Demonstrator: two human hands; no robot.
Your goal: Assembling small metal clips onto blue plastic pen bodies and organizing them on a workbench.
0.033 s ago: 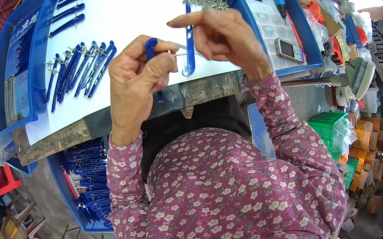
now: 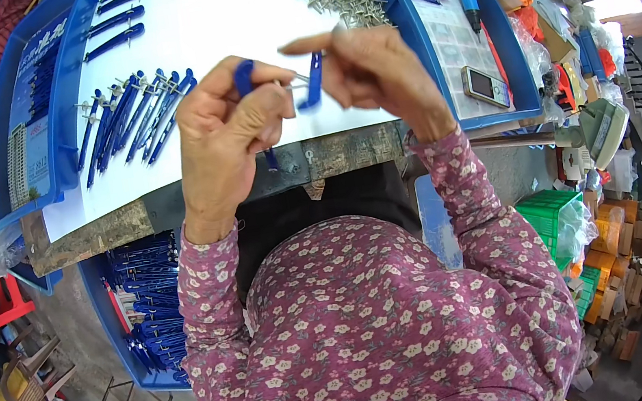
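A white sheet [image 2: 205, 20] covered most of the wood-edged tabletop [image 2: 355, 149]. Just above its near edge, we saw the left hand [image 2: 207, 147] pinched on a blue strip [image 2: 245, 80], while the right hand [image 2: 388, 68] met a second strip [image 2: 314, 80]; we could not tell whether it gripped. Thin metal [image 2: 294, 86] showed between the strips, so we judged that pair unfinished. A row of pinned strips [image 2: 135, 116] lay ready at the left; loose metal pieces [image 2: 349, 1] remained heaped beyond, unfitted.
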